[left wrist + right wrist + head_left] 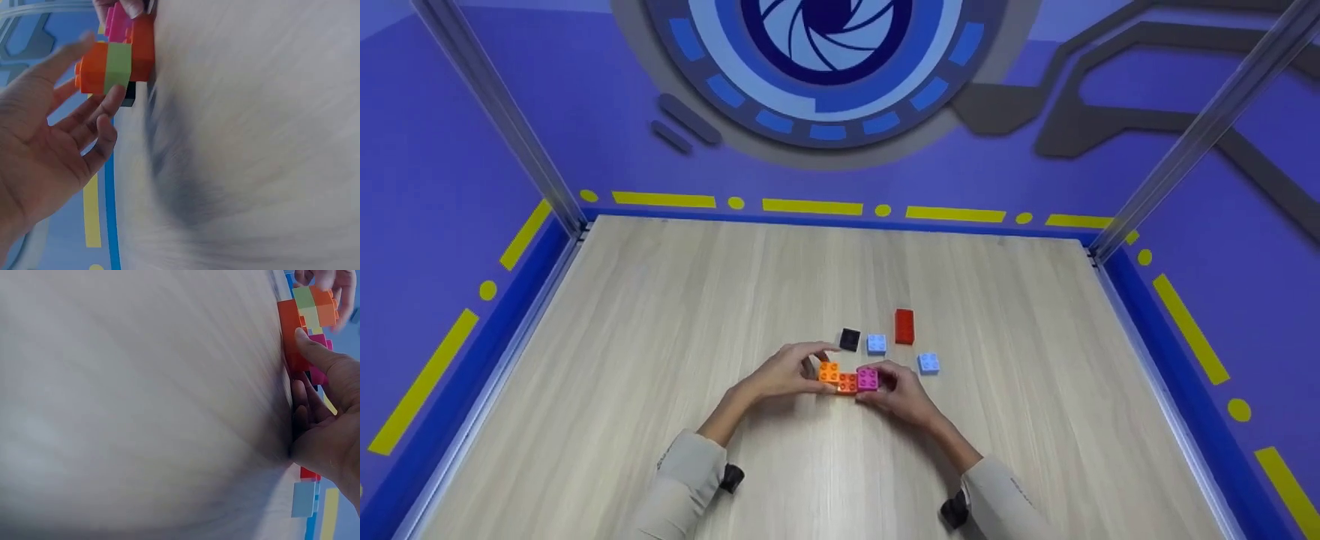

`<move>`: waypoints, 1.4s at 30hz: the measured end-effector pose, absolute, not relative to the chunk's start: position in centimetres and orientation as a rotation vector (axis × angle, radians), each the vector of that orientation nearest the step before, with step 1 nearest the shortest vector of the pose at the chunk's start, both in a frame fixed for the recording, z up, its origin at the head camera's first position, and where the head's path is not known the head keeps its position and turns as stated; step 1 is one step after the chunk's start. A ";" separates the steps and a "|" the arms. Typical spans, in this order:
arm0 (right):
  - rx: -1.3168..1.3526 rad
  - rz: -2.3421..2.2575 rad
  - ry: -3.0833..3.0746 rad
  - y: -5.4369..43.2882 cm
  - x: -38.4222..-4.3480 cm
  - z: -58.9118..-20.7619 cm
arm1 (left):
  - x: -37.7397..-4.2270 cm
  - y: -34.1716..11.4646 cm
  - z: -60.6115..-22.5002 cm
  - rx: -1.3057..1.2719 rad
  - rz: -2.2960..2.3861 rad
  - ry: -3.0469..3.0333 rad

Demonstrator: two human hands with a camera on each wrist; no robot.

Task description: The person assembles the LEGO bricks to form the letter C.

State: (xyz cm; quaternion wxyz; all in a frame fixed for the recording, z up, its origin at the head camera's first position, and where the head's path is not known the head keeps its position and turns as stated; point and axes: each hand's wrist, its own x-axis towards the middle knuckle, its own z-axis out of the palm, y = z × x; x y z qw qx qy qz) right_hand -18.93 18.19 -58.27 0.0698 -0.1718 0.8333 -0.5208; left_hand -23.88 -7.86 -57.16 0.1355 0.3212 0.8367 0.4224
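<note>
A small brick build stands before the person. Its long red-orange brick (847,383) carries a magenta brick (868,379) at the right end. At the left end, a light green brick (117,67) sits below an orange brick (829,372). The right hand (901,396) pinches the build's right end, thumb on the red-orange brick's near side, other fingers behind and partly hidden. Around the left end, the left hand (789,371) is loosely spread; a fingertip lies against the green brick in the left wrist view, another finger is blurred.
Beyond the hands lie a black brick (850,340), a light blue brick (876,344) and a red brick (904,327). A second light blue brick (928,364) is right of the right hand. Blue-purple walls (825,180) border the wooden table (697,285).
</note>
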 end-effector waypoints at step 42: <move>-0.490 -1.603 2.498 19.0 -20.2 -62.1 | -28.7 -4.3 -59.2 0.727 1.235 2.598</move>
